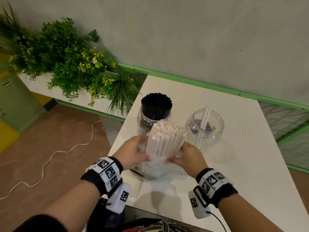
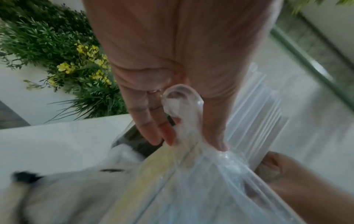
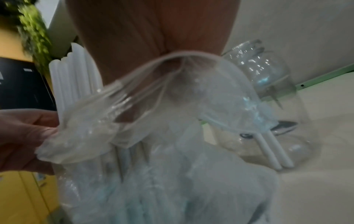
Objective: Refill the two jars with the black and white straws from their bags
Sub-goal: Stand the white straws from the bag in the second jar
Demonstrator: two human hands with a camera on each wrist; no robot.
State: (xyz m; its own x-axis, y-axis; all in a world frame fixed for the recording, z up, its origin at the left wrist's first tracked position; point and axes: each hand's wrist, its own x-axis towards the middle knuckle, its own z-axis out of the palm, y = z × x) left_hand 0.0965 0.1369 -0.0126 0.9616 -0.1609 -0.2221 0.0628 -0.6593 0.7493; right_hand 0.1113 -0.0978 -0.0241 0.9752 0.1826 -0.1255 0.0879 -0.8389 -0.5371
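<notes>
Peeling bag [image 1: 160, 166] off white straws [image 1: 165, 139] | both hands' fingers [image 1: 142, 158] pinch plastic | next: lift bundle into near-empty jar [image 1: 204, 124] right of bag

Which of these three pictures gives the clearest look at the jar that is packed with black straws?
The head view: the jar of black straws stands whole and sharp on the white table, behind the white straws. The left wrist view shows only a dark blurred sliver past the fingers, perhaps that jar. The right wrist view doesn't show it.
</notes>
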